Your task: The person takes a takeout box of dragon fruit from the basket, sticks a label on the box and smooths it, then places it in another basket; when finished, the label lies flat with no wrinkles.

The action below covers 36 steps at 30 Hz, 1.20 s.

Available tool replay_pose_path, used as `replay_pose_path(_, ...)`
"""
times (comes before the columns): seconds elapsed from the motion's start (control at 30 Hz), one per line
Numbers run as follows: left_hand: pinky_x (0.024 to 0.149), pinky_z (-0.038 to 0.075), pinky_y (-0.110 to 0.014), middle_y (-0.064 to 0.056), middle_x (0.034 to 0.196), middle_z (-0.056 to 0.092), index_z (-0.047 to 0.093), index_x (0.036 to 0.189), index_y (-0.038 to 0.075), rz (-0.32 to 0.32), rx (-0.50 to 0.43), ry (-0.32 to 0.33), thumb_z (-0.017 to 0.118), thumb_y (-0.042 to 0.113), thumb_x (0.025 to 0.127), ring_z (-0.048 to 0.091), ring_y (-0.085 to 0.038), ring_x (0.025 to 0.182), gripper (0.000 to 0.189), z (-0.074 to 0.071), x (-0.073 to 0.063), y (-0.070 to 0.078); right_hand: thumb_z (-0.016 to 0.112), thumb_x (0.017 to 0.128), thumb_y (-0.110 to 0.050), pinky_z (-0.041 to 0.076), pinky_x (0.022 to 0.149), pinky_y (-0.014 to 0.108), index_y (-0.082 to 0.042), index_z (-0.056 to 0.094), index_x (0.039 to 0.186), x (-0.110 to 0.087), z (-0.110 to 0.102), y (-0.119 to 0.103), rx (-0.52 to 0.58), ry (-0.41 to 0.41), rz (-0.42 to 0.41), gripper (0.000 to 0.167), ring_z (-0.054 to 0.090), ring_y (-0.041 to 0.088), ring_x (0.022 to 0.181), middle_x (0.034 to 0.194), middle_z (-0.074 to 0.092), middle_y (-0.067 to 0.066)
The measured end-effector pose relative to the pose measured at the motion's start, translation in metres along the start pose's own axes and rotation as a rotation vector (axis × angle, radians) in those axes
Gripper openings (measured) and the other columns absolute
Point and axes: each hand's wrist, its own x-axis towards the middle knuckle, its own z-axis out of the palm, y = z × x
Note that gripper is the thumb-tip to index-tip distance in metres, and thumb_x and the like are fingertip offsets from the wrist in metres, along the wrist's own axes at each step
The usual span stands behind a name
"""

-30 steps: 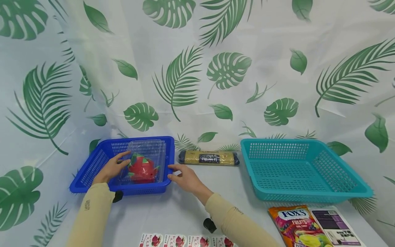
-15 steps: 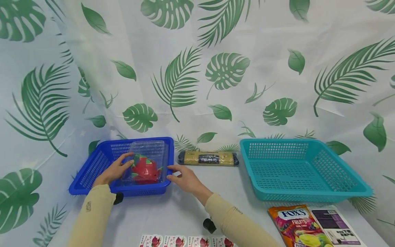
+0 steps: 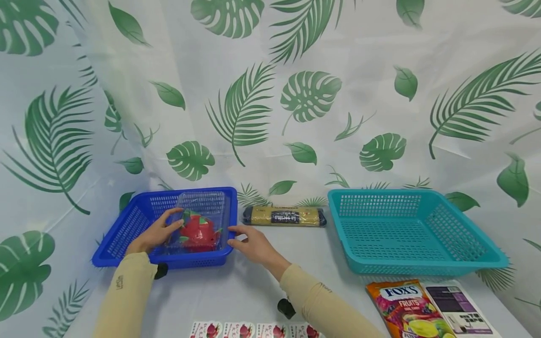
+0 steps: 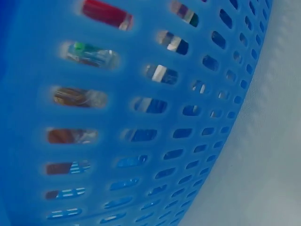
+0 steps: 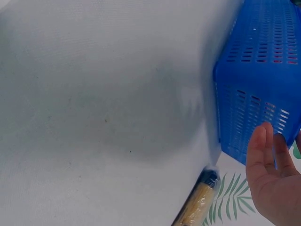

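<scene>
A blue perforated basket stands at the left; its slotted wall fills much of the left wrist view. A clear plastic box lies in its right part. A red dragon fruit with green tips shows through the plastic. My left hand reaches into the basket, its fingertips touching the box's left side. At the basket's right wall, my right hand touches the rim from outside. The right wrist view shows that hand's fingers fairly straight along the blue wall.
A pasta packet lies between the blue basket and a turquoise basket. In front of the latter are a Fox's candy bag and a white-and-purple packet. Dragon fruit stickers lie at the near edge.
My left hand has moved slightly right, and the clear box with the dragon fruit has shifted right inside the basket. The right hand has stayed at the rim.
</scene>
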Motion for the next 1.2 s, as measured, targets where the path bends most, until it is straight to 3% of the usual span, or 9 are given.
replay_pose_path(0.07,0.065,0.041,-0.035,-0.009,0.085,0.046,0.021,0.154,0.016,0.01,-0.016,0.0,0.048,0.038,0.103,0.044,-0.021,0.064,0.062,-0.001,0.001,0.0,0.064,0.096,-0.029,0.053,0.084,0.038,-0.018,0.059,0.136,0.0,0.0,0.0,0.0,0.001,0.003,0.042,0.062,0.023,0.105,0.129,0.059,0.006)
replay_pose_path(0.4,0.057,0.042,-0.034,-0.007,0.071,0.043,0.026,0.152,0.012,0.079,-0.031,-0.01,0.049,0.03,0.104,0.044,-0.02,0.058,0.056,-0.01,0.0,0.01,0.064,0.096,-0.029,0.053,0.086,0.039,-0.018,0.059,0.136,0.0,0.001,-0.001,0.003,0.008,0.015,0.041,0.061,0.024,0.107,0.132,0.058,0.006)
replay_pose_path(0.73,0.055,0.043,-0.033,-0.006,0.069,0.042,0.027,0.153,0.013,0.141,-0.018,0.002,0.048,0.031,0.104,0.044,-0.019,0.056,0.056,-0.027,-0.004,0.022,0.065,0.096,-0.029,0.053,0.086,0.038,-0.019,0.059,0.136,0.002,0.004,0.0,0.035,0.005,0.03,0.042,0.061,0.024,0.107,0.131,0.059,0.005)
replay_pose_path(1.03,0.053,0.042,-0.035,-0.008,0.067,0.042,0.031,0.153,0.017,0.25,-0.013,0.083,0.047,0.035,0.104,0.043,-0.019,0.051,0.055,-0.033,0.001,0.045,0.064,0.096,-0.024,0.054,0.085,0.037,-0.019,0.055,0.14,0.002,-0.002,0.009,0.276,-0.086,0.083,0.045,0.062,0.021,0.106,0.141,0.052,0.004)
replay_pose_path(1.2,0.053,0.042,-0.036,-0.008,0.065,0.04,0.031,0.152,0.019,0.292,-0.042,0.094,0.048,0.037,0.103,0.04,-0.019,0.049,0.055,-0.03,0.001,0.055,0.061,0.098,-0.022,0.054,0.085,0.036,-0.017,0.054,0.141,0.004,-0.011,0.009,0.32,-0.038,0.081,0.044,0.061,0.022,0.107,0.139,0.052,0.007)
